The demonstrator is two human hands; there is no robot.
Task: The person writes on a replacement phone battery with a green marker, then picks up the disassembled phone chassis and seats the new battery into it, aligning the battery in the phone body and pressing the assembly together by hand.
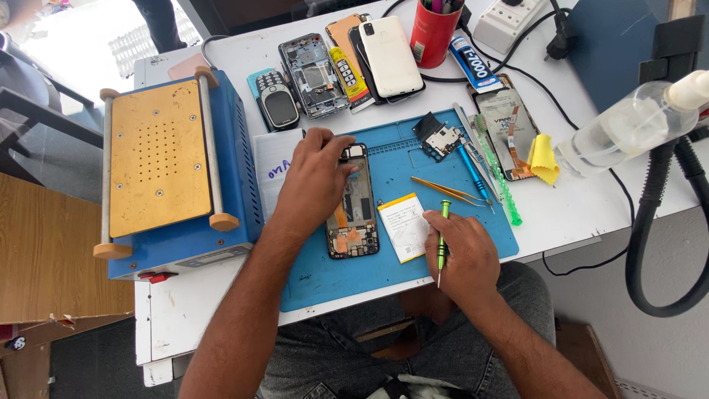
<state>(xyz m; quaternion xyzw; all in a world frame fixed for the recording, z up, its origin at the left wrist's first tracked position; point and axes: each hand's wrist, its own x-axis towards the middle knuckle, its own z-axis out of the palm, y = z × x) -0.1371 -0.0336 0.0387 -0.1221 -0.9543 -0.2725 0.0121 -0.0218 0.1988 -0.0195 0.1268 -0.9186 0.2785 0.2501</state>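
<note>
An opened phone (354, 210) with its back off lies on the blue work mat (413, 159), showing boards and orange flex parts. My left hand (314, 177) rests on the phone's upper left, fingers touching its top edge. My right hand (461, 255) holds a green-handled screwdriver (442, 240), tip pointing toward me, at the mat's near edge. A white phone battery (403, 227) lies flat between the two hands.
On the mat lie gold tweezers (447, 191), a blue tool (471, 171) and a black part (437, 137). A blue heating machine (166, 166) stands left. Several phones (388, 55), glue tubes, a red cup (434, 29), a bottle (628, 129) and cables fill the far table.
</note>
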